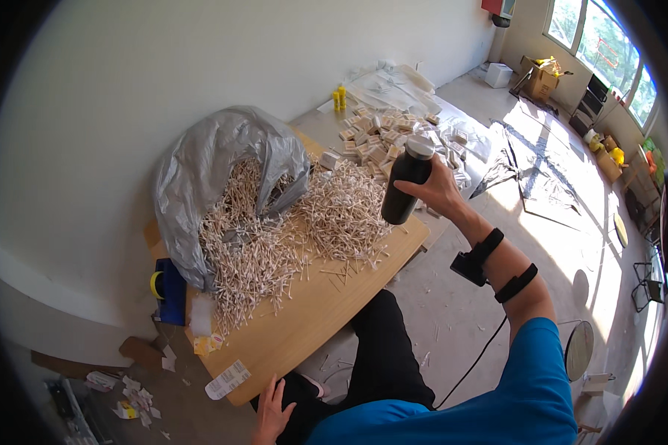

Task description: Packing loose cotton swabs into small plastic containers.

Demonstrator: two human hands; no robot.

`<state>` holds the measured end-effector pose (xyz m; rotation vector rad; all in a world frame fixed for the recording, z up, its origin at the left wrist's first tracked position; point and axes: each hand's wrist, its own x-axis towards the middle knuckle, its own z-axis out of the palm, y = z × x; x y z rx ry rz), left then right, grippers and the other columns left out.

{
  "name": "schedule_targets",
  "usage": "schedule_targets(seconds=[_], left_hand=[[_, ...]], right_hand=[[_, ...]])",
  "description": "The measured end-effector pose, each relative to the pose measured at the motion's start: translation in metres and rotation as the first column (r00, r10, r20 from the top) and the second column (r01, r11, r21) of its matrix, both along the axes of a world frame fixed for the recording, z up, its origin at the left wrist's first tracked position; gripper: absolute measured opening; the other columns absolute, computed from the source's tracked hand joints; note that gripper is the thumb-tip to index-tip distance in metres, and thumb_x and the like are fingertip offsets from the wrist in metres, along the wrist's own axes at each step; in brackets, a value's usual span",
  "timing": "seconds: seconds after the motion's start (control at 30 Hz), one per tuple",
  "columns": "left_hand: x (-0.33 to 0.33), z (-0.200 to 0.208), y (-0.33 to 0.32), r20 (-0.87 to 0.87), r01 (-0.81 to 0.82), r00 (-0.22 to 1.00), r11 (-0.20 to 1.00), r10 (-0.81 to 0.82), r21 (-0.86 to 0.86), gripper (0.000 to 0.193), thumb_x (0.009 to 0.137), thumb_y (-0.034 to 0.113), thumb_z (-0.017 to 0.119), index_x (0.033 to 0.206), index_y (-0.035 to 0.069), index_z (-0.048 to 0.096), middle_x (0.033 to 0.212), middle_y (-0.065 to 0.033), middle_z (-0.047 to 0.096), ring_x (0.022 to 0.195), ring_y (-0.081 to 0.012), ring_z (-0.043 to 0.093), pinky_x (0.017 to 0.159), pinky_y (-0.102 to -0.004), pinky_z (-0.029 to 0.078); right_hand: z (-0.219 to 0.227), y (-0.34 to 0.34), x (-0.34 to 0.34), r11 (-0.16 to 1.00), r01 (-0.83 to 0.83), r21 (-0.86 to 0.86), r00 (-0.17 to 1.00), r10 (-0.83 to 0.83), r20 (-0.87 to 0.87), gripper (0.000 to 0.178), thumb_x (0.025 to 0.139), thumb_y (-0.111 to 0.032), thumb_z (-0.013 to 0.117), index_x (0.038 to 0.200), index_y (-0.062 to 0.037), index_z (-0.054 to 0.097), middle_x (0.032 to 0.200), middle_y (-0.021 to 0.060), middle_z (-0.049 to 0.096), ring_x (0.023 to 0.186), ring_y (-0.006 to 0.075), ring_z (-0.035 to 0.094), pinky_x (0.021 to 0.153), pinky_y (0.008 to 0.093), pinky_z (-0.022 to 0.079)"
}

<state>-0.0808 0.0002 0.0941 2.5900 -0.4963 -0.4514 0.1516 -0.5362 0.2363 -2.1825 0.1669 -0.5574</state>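
My right hand (439,185) grips a black bottle (404,191) with a silver-coloured lid, its fingers wrapped round the upper part. The bottle is held slightly tilted over the right edge of the wooden table (304,315). Below the table's front corner, my left hand (274,412) lies with its fingers stretched out by my leg, holding nothing. Nearest to it is a printed white label sheet (228,380) on the table corner. Loose cotton swabs (345,211) form a large heap, partly spilling from a grey plastic bag (189,182).
Many small boxes (378,141) are piled behind the swabs, with yellow glue-stick-like tubes (339,99) nearby. A blue tape dispenser (172,297) stands at the table's left end. Paper scraps (137,400) litter the floor at left. A dark cable (482,352) crosses the floor at right.
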Motion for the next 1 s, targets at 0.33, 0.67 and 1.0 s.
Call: schedule_targets(seconds=[0.33,0.67,1.0], left_hand=[[0.037,-0.001,-0.022,-0.191,0.026,0.982,0.989,0.002,0.144,0.085,0.079,0.015,0.074,0.149,0.001,0.029,0.157,-0.0231,0.021,0.143,-0.0433,0.022,0.117,-0.0476,0.024],[0.079,0.023,-0.033,-0.495,0.069,0.869,0.989,0.006,0.133,0.088,0.08,0.019,0.073,0.15,-0.001,0.025,0.157,-0.0295,0.011,0.143,-0.0489,0.018,0.116,-0.0498,0.023],[0.083,0.024,-0.039,-0.642,-0.038,0.756,0.988,0.126,0.15,0.078,0.087,0.016,0.065,0.151,-0.002,0.024,0.157,-0.0327,0.007,0.143,-0.0512,0.013,0.117,-0.0508,0.021]], right_hand=[[-0.044,-0.036,0.218,0.987,0.152,0.047,0.984,-0.155,0.087,0.077,0.063,-0.036,0.087,0.117,0.0073,0.054,0.108,0.0226,0.067,0.103,0.0331,0.066,0.091,0.0401,0.052],[-0.126,-0.035,0.407,0.974,0.195,-0.111,0.976,-0.182,0.121,0.078,0.061,-0.045,0.086,0.108,0.0097,0.057,0.101,0.0248,0.067,0.098,0.036,0.066,0.087,0.0408,0.052],[-0.193,-0.03,0.468,0.964,0.164,-0.209,0.982,-0.179,-0.053,0.089,0.062,-0.058,0.082,0.117,0.0075,0.057,0.107,0.0221,0.068,0.104,0.0327,0.066,0.091,0.0391,0.052]])
